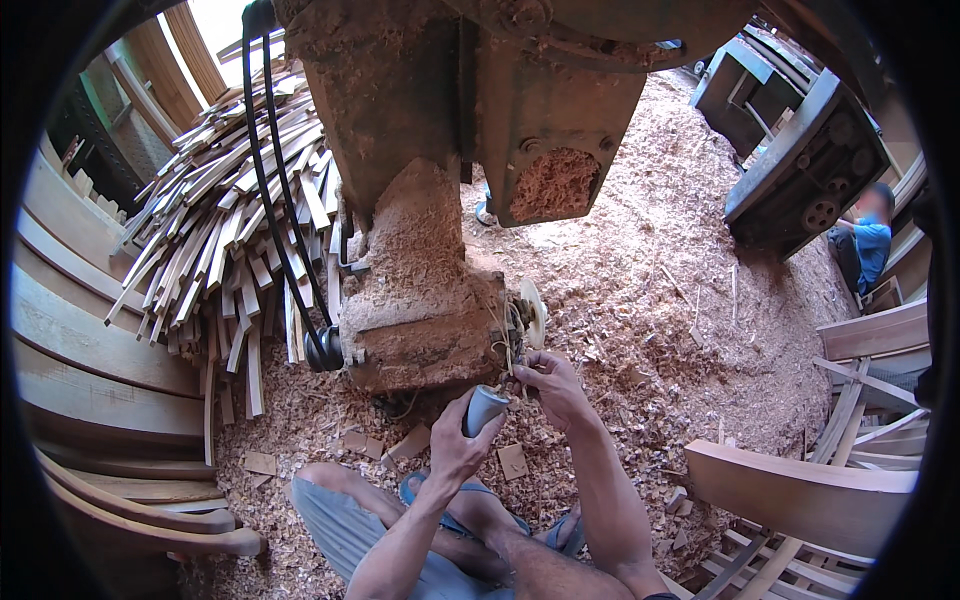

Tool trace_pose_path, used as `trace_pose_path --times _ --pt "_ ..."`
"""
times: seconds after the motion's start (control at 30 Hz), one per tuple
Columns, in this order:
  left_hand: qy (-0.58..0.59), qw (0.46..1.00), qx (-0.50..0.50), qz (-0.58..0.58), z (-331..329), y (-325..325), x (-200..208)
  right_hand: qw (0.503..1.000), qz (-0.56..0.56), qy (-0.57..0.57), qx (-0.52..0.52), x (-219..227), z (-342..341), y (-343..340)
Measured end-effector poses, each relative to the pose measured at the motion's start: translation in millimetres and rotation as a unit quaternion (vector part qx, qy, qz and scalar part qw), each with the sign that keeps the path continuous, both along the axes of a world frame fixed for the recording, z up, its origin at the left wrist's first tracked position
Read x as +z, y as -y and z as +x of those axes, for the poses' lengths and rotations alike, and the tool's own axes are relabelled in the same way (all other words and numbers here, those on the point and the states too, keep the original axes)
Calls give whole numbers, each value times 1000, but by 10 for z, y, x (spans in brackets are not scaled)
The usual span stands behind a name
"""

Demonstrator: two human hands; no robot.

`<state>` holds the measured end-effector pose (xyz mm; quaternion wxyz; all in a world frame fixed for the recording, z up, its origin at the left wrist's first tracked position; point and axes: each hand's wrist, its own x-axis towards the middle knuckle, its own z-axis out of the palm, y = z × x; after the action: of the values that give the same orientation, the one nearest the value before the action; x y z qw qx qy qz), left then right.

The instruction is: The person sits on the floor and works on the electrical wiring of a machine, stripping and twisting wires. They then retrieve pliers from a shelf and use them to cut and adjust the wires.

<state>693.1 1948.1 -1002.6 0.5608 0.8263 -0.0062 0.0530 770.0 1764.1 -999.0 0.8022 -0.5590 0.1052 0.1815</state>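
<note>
My left hand (pixel 458 440) is wrapped round a smooth pale grey cylinder (pixel 484 408) that looks like a motor capacitor, its end tilted up toward the machine. Close beside that end, my right hand (pixel 556 388) is closed in a pinch at some thin wires (pixel 512 350). These hang from the side of a sawdust-covered motor (pixel 425 335); what exactly the fingertips grip is too small to make out. On the motor's left end sits a black pulley (pixel 322 349) with dark belts (pixel 272 190) running upward. A pale round disc (pixel 533 312) stands at its right end.
Overhead is the dusty machine body (pixel 390 100). A heap of wooden strips (pixel 235 200) lies at left, near curved boards (pixel 110 370). Wood shavings (pixel 640 330) cover the floor. Curved timber (pixel 800 480) is at right; beyond, a person in blue (pixel 872 245) sits by another machine (pixel 805 165).
</note>
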Motion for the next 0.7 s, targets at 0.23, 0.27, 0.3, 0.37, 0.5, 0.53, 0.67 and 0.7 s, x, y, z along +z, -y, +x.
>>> trace_pose_path --times 0.23,0.27,0.3,0.37,0.5,0.53,0.67,0.7 --pt "-21 1000 -10 -19 16 -15 -17 999 -37 -5 -1 52 -4 -17" --pt "-17 1000 -11 -17 15 -15 -19 999 -37 -5 -3 55 -9 -18" --pt "-17 1000 -11 -17 13 -15 -20 999 -39 -11 -4 56 -13 -19" --pt "-21 1000 -12 -16 10 -16 -22 999 -33 0 -6 55 -14 -23" --pt "-25 1000 -13 -13 5 -18 -24 999 -46 -16 6 60 -7 -13" --pt "-23 1000 -14 -11 5 -19 -24 999 -39 -4 8 63 -6 -10" --pt "-25 1000 -15 -12 6 -16 -16 998 -55 2 2 86 2 3" --pt "-26 999 -15 -16 5 -14 -12 998 -60 2 0 92 2 5"
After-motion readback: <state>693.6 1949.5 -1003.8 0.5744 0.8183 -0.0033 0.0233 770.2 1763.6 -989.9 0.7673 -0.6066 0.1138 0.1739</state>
